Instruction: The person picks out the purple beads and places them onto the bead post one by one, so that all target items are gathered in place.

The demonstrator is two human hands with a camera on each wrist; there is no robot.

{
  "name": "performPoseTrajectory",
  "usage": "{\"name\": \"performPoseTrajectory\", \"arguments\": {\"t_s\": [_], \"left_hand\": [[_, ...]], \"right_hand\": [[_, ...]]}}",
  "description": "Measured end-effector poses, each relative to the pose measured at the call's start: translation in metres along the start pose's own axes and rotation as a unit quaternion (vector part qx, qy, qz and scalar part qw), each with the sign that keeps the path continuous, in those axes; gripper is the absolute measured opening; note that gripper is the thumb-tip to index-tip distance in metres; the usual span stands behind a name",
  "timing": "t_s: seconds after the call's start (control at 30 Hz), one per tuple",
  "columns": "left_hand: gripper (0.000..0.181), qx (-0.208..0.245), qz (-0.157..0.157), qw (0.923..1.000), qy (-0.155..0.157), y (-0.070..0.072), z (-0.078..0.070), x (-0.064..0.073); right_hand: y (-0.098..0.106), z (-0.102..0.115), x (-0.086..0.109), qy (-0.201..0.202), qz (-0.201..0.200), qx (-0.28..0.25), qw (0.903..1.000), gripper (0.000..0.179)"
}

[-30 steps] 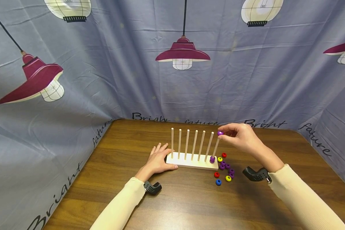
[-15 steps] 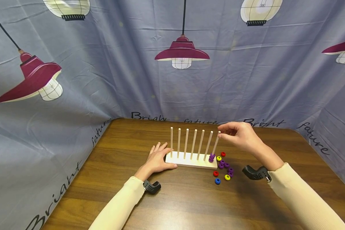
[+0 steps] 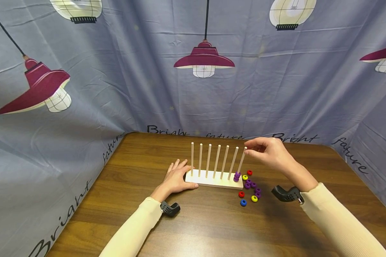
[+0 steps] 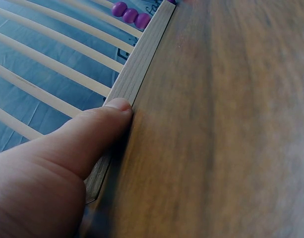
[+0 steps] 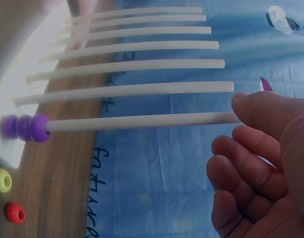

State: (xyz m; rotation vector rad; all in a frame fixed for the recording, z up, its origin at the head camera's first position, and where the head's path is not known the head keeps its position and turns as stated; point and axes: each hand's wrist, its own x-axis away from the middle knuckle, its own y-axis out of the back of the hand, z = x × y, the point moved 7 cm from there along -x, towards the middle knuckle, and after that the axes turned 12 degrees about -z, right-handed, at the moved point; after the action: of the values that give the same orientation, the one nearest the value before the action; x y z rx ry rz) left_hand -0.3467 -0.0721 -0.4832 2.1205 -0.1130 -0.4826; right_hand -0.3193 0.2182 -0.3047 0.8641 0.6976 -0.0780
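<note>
A pale wooden peg board (image 3: 213,181) with a row of upright pegs stands on the table. My left hand (image 3: 176,180) holds its left end, the thumb (image 4: 109,116) on the front edge and the other fingers behind. Three purple beads (image 5: 25,128) are stacked at the bottom of the rightmost peg (image 5: 142,122). My right hand (image 3: 268,151) is at that peg's top, thumb and index finger on either side of the tip with no bead between them. In the right wrist view the thumb covers the tip, and the other fingers are loosely bent.
Loose beads lie right of the board: several purple ones (image 3: 253,185), red beads (image 3: 241,194), yellow beads (image 3: 254,198) and a blue bead (image 3: 243,202). Behind the wooden table (image 3: 206,221) hangs a printed blue-grey curtain (image 3: 148,78).
The purple bead that my right hand held at the peg's top has dropped onto the two below it, and the fingers have let go. My left hand stays on the board.
</note>
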Motion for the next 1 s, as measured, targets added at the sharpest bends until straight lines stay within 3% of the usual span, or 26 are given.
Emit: {"name": "performPoseTrajectory", "arguments": {"t_s": [0.53, 1.0], "left_hand": [[0.071, 0.001, -0.001, 1.0, 0.0, -0.001, 0.001, 0.0], [0.069, 0.001, 0.005, 1.0, 0.006, -0.001, 0.0, 0.0]], "right_hand": [[-0.005, -0.024, 0.02, -0.005, 0.002, 0.001, 1.0, 0.018], [-0.022, -0.053, 0.052, -0.06, 0.02, -0.005, 0.998, 0.019]]}}
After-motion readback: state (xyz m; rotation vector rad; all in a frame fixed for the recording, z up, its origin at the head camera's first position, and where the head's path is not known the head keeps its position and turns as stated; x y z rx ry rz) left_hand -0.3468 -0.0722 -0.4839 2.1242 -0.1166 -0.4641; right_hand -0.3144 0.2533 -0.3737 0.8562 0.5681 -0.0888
